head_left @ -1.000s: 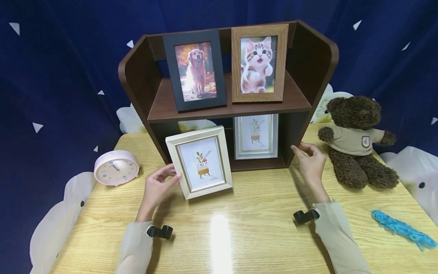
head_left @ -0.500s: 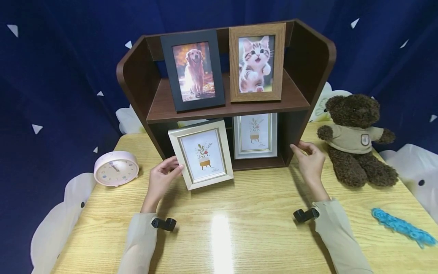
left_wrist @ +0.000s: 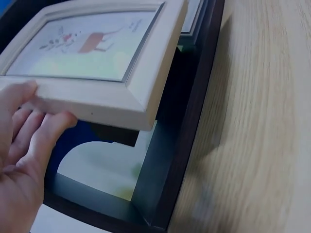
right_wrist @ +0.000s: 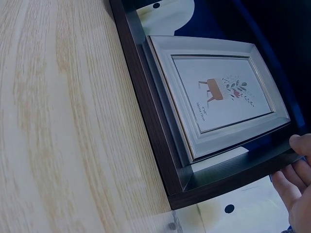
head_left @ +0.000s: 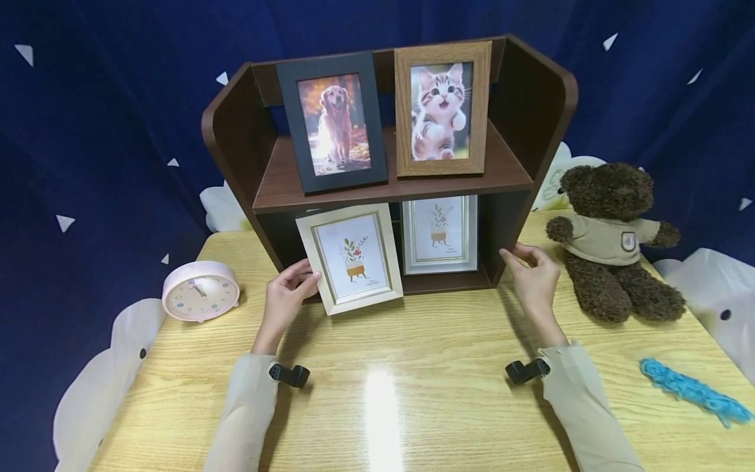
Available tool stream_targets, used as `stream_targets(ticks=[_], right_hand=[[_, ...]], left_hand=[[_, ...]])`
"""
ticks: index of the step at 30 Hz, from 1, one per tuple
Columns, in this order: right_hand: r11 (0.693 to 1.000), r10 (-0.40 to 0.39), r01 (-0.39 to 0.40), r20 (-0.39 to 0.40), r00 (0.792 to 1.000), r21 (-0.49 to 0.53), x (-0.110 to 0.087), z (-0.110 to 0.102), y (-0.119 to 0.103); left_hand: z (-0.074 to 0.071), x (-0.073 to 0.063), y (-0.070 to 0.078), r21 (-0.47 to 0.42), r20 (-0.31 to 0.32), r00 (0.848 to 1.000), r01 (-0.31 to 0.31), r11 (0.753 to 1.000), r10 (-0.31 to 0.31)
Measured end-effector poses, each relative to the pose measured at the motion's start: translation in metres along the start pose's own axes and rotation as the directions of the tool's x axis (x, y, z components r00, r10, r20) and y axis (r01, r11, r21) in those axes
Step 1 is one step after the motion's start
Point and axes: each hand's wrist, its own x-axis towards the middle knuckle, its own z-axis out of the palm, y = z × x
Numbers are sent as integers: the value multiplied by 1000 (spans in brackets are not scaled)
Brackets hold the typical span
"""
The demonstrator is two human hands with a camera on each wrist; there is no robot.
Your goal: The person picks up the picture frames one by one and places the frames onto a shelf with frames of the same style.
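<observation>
My left hand (head_left: 287,295) pinches the left edge of a cream picture frame (head_left: 394,262) with a plant print, thumb in front and fingers behind. The frame tilts at the opening of the lower left part of a dark brown shelf (head_left: 330,202); in the left wrist view its lower corner hangs clear of the shelf board. With thumb and fingers my right hand (head_left: 535,278) grips the front edge of the shelf's right side panel. A white picture frame (right_wrist: 218,141) stands in the lower right part, its top hidden by the upper board in the head view.
On the upper board stand a black frame (head_left: 377,131) with a dog photo and a wooden frame (head_left: 404,118) with a kitten photo. A pink clock (head_left: 200,292) is on the table's left, a teddy bear (head_left: 613,242) and blue yarn (head_left: 693,391) on its right.
My left hand has carried the cream frame up and slightly right, toward the lower shelf opening. My right hand has stayed on the side panel.
</observation>
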Motion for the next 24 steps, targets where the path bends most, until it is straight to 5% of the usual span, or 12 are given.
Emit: stream_targets(ticks=[19,24], right_hand=[[1000,19,-19,7,1000,1,0,-1,1],[1000,16,-16,7,1000,2,1,-1,3]], left_hand=[[15,16,0,82,-29,1000,-7,997,10],[21,14,13,120,-58,998,6,993,1]])
